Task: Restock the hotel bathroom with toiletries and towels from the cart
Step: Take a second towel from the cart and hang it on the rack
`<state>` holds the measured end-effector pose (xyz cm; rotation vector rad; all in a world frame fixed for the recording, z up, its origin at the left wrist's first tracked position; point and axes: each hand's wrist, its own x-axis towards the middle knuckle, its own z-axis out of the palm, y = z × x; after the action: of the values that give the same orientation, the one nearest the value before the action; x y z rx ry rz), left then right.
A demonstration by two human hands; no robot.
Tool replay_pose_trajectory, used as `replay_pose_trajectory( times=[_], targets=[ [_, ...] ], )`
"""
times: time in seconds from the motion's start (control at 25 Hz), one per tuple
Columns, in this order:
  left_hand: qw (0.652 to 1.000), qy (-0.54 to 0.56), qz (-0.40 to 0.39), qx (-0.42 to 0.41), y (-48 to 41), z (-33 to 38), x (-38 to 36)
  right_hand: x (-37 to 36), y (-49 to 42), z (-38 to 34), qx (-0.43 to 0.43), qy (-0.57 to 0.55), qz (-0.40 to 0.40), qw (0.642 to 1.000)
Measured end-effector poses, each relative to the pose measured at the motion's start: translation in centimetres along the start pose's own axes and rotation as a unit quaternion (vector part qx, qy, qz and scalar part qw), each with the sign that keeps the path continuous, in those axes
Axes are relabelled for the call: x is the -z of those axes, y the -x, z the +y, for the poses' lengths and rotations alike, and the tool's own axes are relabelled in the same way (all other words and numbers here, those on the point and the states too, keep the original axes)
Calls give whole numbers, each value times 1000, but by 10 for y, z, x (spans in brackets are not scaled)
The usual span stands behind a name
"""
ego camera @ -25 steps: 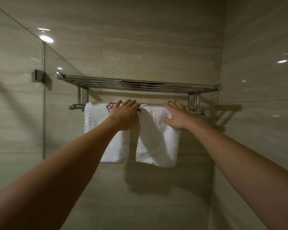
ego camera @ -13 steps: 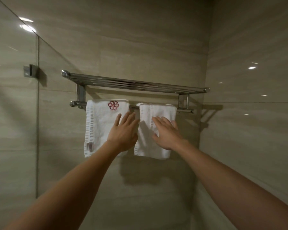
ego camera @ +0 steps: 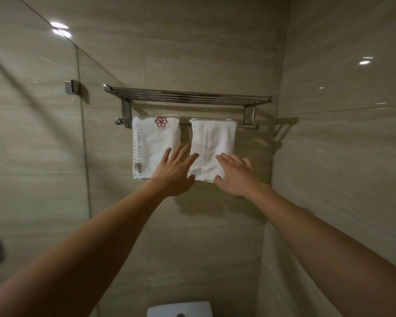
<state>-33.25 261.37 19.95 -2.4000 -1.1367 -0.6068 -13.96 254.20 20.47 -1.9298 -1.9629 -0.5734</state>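
Hands slid lower: left hand (ego camera: 174, 172) and right hand (ego camera: 236, 177) lie flat, fingers spread, gripping nothing, at the hems. Two towels, logo towel (ego camera: 154, 145) and plain towel (ego camera: 212, 143), hang on one rail (ego camera: 247, 127) at 12 o'clock.

Left hand (ego camera: 174, 173) and right hand (ego camera: 236, 177) lower, off the bar (ego camera: 185, 124).

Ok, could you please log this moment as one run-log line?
logo towel, plain towel: hung on rail | left hand: open, near logo towel | right hand: open, near plain towel
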Motion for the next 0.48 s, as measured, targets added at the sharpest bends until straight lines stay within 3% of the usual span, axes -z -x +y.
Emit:
replay_pose_trajectory(
  times=[0.28,0.48],
  targets=[
    [998,-1,-60,-1,82,74,4,-3,101,7,15,-44,-36,998],
    [998,-6,-56,-4,130,98,41,25,153,-11,23,-33,-27,999]
  ],
)
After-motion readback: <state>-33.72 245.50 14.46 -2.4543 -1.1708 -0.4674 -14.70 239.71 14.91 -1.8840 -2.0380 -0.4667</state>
